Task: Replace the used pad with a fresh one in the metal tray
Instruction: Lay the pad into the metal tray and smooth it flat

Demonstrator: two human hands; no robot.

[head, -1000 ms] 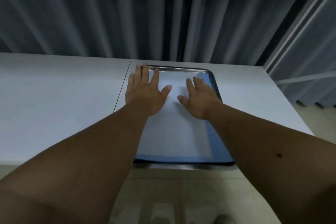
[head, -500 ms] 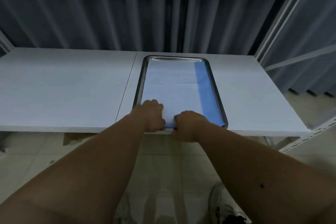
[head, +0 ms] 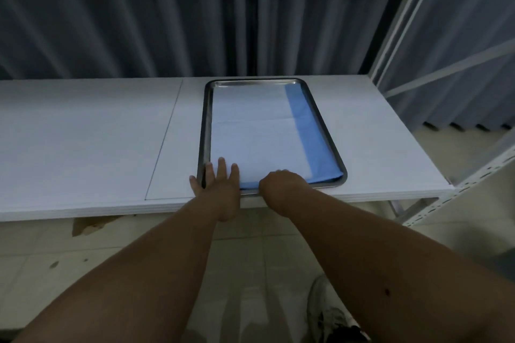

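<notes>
A metal tray lies lengthwise on the white table, its near end at the table's front edge. A white pad with a blue strip along its right and near sides covers the tray's floor. My left hand lies flat with straight, spread fingers over the tray's near left corner, touching the rim and the pad. My right hand is curled at the pad's near edge, beside the left hand; its fingertips are hidden, and it seems to grip the blue edge.
A dark pleated curtain hangs behind the table. A white metal shelf rack stands at the table's right end. Below the table edge is tiled floor, with my shoe on it.
Both hands slid from the pad's far part back to its near edge. My left hand then uncurled and spread flat over the near left corner; my right hand stayed curled.
</notes>
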